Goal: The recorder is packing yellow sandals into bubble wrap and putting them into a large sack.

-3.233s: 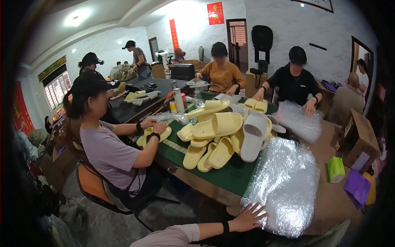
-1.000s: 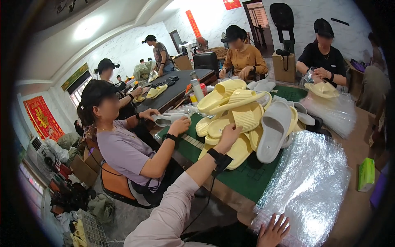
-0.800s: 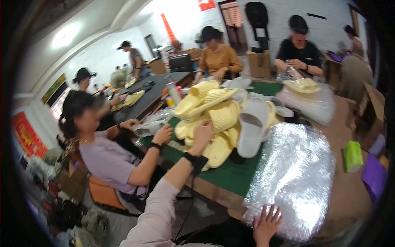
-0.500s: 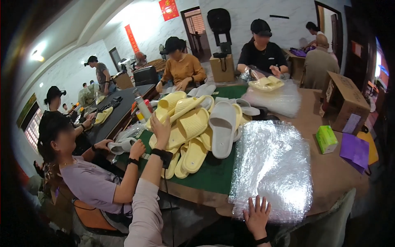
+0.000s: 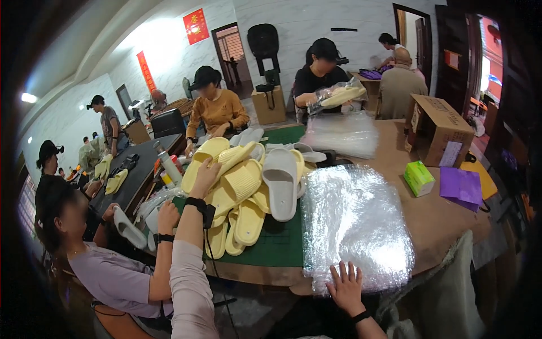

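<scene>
A heap of yellow slippers (image 5: 241, 183) lies on a green mat (image 5: 276, 243), with a grey slipper (image 5: 280, 183) leaning on its right side. Stretched forward to the heap's left side, my left hand (image 5: 204, 178) has its fingers closed at the edge of a yellow slipper (image 5: 206, 151); part of the grip is hidden. To the right is a flat stack of shiny clear plastic bags (image 5: 355, 220). My right hand (image 5: 345, 285) rests flat on the stack's near edge, fingers spread, holding nothing.
A co-worker at left handles a grey slipper (image 5: 129, 227). Across the table, another person holds a bagged yellow slipper (image 5: 343, 95) behind more clear bags (image 5: 341, 135). A cardboard box (image 5: 440, 130), a green carton (image 5: 419, 178) and a purple sheet (image 5: 461, 187) are on the right.
My left hand has shifted to the slipper edge and its fingers have closed. My right hand stays on the bags. The person opposite has raised the bagged slipper, and the view has turned right.
</scene>
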A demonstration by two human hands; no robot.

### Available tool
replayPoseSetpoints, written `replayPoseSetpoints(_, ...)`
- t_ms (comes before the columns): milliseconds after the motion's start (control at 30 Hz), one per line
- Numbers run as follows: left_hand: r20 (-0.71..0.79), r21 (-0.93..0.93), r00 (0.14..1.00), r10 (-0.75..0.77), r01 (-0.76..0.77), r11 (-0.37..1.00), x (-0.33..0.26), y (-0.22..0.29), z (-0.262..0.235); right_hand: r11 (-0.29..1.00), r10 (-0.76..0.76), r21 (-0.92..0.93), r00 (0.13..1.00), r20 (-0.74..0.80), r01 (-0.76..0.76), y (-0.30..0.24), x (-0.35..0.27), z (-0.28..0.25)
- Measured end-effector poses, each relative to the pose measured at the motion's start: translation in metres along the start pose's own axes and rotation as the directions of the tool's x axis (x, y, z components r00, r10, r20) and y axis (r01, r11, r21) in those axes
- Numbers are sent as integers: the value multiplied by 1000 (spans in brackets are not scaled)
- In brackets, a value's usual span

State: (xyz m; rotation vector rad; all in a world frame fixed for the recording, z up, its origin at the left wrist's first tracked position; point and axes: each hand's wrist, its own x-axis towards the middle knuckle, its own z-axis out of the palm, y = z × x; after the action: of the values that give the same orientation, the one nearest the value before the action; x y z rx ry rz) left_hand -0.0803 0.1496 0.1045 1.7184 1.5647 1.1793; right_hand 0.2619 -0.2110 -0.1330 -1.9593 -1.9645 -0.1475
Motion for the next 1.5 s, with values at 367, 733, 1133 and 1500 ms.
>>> replayPoseSetpoints(367, -19, -363, 997, 73, -75, 929, 7, -23, 4, 999, 5, 46, 1000, 8, -5, -4, -4, 8)
replayPoseSetpoints(733, -437, -450, 838, 328, -519, 727, -59, 81, 3, 998, -42, 51, 999, -11, 43, -2, -2, 12)
replayPoseSetpoints(1133, -4, -373, 937, 350, -326, 868, -345, 77, 153, 998, -56, 19, 998, 28, 55, -4, -1, 7)
replayPoseSetpoints(1500, 382, -768, 923, -36, 339, 543, -346, 112, 240, 879, 107, 456, 989, 100, -141, 14, -10, 16)
